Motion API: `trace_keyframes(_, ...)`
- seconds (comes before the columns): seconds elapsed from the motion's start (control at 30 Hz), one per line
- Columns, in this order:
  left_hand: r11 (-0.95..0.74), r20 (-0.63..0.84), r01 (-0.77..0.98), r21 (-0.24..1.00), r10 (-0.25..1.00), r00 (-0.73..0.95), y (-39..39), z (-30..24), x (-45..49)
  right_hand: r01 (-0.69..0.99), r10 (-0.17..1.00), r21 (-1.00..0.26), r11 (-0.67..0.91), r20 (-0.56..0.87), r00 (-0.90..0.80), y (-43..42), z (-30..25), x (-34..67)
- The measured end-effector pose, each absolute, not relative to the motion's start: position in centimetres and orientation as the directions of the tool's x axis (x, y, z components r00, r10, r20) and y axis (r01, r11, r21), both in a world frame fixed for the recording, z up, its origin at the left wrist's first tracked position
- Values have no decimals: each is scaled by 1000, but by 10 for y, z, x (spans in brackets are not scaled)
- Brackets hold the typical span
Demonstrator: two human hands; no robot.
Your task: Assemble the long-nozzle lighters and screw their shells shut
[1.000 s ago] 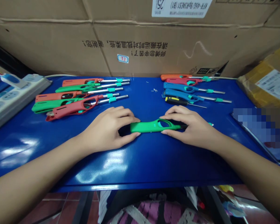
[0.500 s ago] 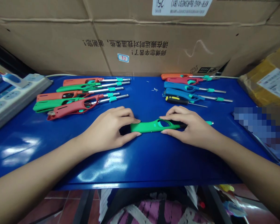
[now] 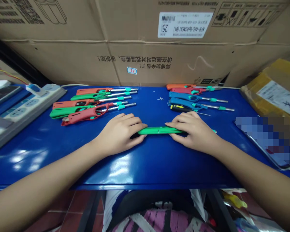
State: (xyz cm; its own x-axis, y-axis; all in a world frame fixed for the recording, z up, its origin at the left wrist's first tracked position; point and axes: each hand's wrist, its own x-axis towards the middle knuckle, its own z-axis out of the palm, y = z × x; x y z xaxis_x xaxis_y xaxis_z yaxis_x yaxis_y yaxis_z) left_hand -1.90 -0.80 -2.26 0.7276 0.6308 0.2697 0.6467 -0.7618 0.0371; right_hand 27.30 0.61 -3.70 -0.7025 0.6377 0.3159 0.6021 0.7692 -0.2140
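Note:
A green long-nosed gas lighter [image 3: 157,130] is held crosswise between my two hands, its narrow edge turned up towards me. My left hand [image 3: 122,132] pinches the handle's left end between thumb and fingers. At the other end, my right hand [image 3: 194,130] grips the lighter where the handle meets the nozzle, hiding most of the nozzle; only its tip shows past the hand. Just beyond my right hand lies a black and yellow screwdriver [image 3: 180,108], its shaft pointing right.
Several lighters in orange, green and red [image 3: 87,114] lie at the back left of the blue table [image 3: 106,170]. Orange, red and blue lighters [image 3: 183,96] lie at the back right. A power strip [image 3: 31,108] stands left, a taped carton [image 3: 273,87] right; a large cardboard box [image 3: 79,69] walls the back.
The green lighter has been rolled about its length, from its flat side facing up to its narrow edge. Both hands keep hold of it. The view has tilted up slightly.

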Motion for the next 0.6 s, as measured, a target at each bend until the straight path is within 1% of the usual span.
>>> trace_keyframes(0.2, -784, 277, 609, 119, 616, 738, -8, -22, -23, 583, 635, -251, 773, 293, -715, 6, -33, 275)
trace_keyframes(0.4, -791, 255, 585, 182, 612, 749, -9, -21, -20, 577, 622, -233, 783, 286, -729, 3, -28, 273)
trace_keyframes(0.6, -785, 244, 585, 203, 619, 746, -5, -18, -24, 581, 663, -325, 746, 285, -692, 5, -29, 276)
